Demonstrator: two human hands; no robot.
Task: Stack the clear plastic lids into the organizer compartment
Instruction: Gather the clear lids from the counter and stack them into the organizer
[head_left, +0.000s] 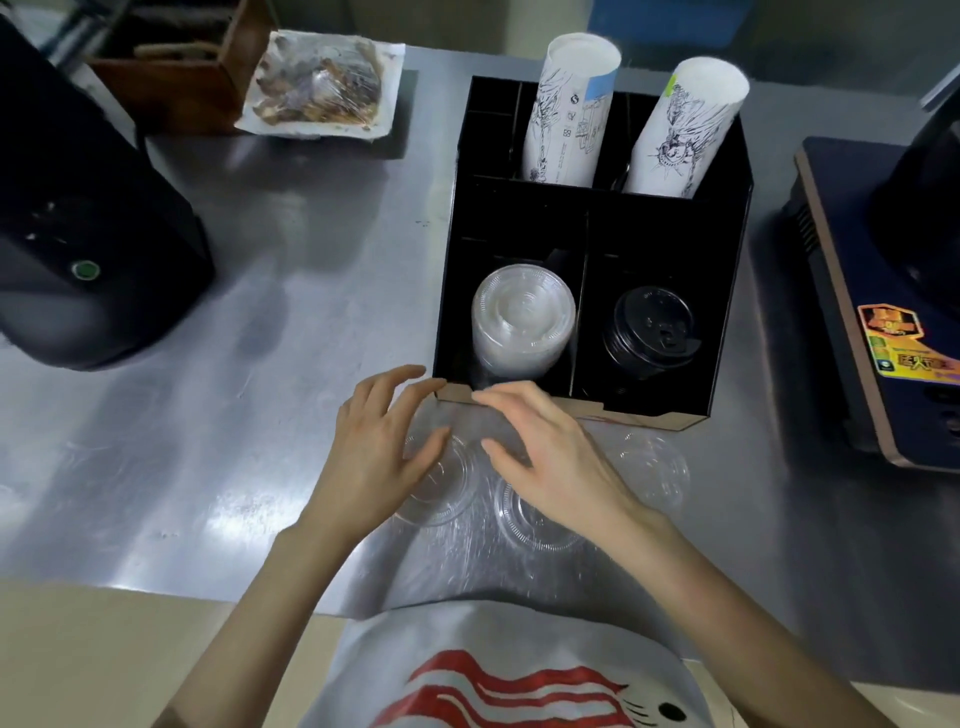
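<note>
Partly completed stacking. A stack of clear lids (522, 322) already stands in the near-left compartment of the black organizer (727, 291). At least three loose clear lids lie on the tabletop (218, 415) just near of it: one (441, 488) under the left hand (384, 441), one (540, 519) under the right hand (550, 457), one (652, 467) further right. Both hands hover with fingers spread, each grip holding nothing. The loose lids remain to be stacked.
</note>
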